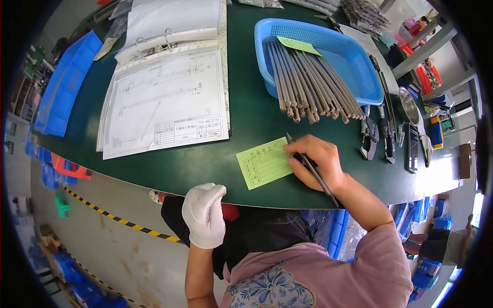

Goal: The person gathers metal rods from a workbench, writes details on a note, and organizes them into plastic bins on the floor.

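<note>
My bare right hand (321, 161) grips a dark pen (317, 177), tilted, its tip just above the upper right corner of a yellow-green paper form (264, 163). The form lies flat on the green table (179, 172) near its front edge and carries some handwriting. My left hand (204, 215) wears a white glove and hangs just off the table edge. Its fingers are curled together; what they may hold is hidden. Beyond the form, a bundle of metal rods (310, 82) rests over the near rim of a blue plastic basket (267, 31), with another green slip (299, 45) on top.
A ring binder (167, 92) with a technical drawing lies open at the left, beside a blue bin (69, 82). On the right are calipers (368, 133), a phone (412, 149) and a metal bowl (409, 105). Bagged parts (364, 15) lie at the back.
</note>
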The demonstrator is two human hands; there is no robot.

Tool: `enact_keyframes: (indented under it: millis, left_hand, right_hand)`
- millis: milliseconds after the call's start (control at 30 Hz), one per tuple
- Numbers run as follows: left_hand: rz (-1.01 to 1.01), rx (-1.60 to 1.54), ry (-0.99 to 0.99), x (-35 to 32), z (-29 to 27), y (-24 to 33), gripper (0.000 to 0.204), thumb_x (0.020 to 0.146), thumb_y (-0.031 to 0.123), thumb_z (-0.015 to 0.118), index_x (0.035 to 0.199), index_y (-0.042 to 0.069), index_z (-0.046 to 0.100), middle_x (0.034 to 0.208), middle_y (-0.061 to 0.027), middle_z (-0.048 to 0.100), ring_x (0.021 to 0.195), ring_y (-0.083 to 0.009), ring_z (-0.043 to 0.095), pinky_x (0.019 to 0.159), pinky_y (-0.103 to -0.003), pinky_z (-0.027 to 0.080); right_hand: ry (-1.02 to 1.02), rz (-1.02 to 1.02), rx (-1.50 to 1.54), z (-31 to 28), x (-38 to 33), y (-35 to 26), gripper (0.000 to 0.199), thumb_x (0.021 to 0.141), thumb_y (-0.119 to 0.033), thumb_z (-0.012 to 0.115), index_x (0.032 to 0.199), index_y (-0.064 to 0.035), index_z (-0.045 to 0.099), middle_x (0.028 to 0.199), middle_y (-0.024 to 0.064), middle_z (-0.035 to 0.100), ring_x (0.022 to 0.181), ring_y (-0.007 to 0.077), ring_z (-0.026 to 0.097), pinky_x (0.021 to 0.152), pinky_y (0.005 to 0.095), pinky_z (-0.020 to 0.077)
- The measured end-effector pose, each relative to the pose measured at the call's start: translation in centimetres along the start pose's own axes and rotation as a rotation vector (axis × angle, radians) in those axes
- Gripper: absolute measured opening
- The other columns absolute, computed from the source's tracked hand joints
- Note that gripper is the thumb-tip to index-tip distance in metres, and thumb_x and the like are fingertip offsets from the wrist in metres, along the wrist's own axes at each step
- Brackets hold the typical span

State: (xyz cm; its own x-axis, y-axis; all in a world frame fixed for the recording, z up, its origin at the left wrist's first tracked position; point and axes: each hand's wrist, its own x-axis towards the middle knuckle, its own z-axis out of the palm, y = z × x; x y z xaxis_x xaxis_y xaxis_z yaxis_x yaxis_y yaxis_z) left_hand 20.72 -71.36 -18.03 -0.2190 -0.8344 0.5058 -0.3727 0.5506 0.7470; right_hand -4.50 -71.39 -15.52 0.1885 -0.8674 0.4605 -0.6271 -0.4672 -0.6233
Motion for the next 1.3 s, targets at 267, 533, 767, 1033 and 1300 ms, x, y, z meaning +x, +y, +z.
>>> enact_keyframes:
  millis: [267,533,767,1033,1300]
  left_hand:
    - [0.111,0.013,0.071,-0.7,-0.2,-0.6,0.017,0.07,-0.005,0.049,0.078,0.007,0.056,0.076,-0.008,0.055,0.067,-0.0255,0.055,0.076,-0.044,0.048]
    - [0.172,-0.031,0.023,-1.4,-0.7,-1.0,0.017,0.054,0.0,0.056,0.055,0.013,0.045,0.058,-0.0044,0.045,0.053,-0.0227,0.048,0.055,-0.035,0.042]
    - [0.246,-0.057,-0.096,-0.7,-0.6,-0.9,0.02,0.048,0.008,0.056,0.061,0.019,0.045,0.053,-0.0004,0.042,0.046,-0.0241,0.045,0.044,-0.035,0.036]
    - [0.161,0.107,0.177,-1.2,0.8,1.9,0.038,0.061,-0.009,0.056,0.097,0.005,0.054,0.083,-0.0087,0.057,0.077,-0.0274,0.058,0.073,-0.037,0.046]
    - [-0.18,0.309,0.777,-2.1,-2.1,0.5,0.091,0.06,0.013,0.06,0.133,-0.008,0.011,0.136,-0.0249,0.018,0.126,-0.0381,0.022,0.104,-0.048,0.019]
  right_hand:
    - [0.023,0.009,-0.039,-0.1,0.1,-0.3,0.028,0.064,-0.003,0.065,0.092,-0.0047,0.06,0.074,0.0097,0.058,0.061,0.0247,0.058,0.053,0.0302,0.0464]
    - [0.014,0.044,0.015,0.1,0.2,0.3,0.024,0.068,-0.002,0.063,0.091,-0.0032,0.06,0.074,0.0116,0.058,0.063,0.0243,0.059,0.055,0.0308,0.0467]
    - [-0.01,0.08,0.032,-0.2,0.0,0.2,0.019,0.069,-0.001,0.06,0.088,-0.0011,0.061,0.071,0.0124,0.057,0.059,0.0261,0.057,0.052,0.0314,0.0449]
    - [-0.114,-0.317,0.025,2.3,0.3,-5.2,0.027,0.064,-0.027,0.071,0.082,-0.0087,0.062,0.067,0.0048,0.056,0.05,0.0186,0.054,0.045,0.0284,0.0417]
    - [-0.126,-0.267,0.123,11.0,0.4,-11.0,0.038,0.065,-0.044,0.068,0.075,-0.0086,0.059,0.063,0.0017,0.048,0.052,0.0157,0.049,0.046,0.0265,0.0368]
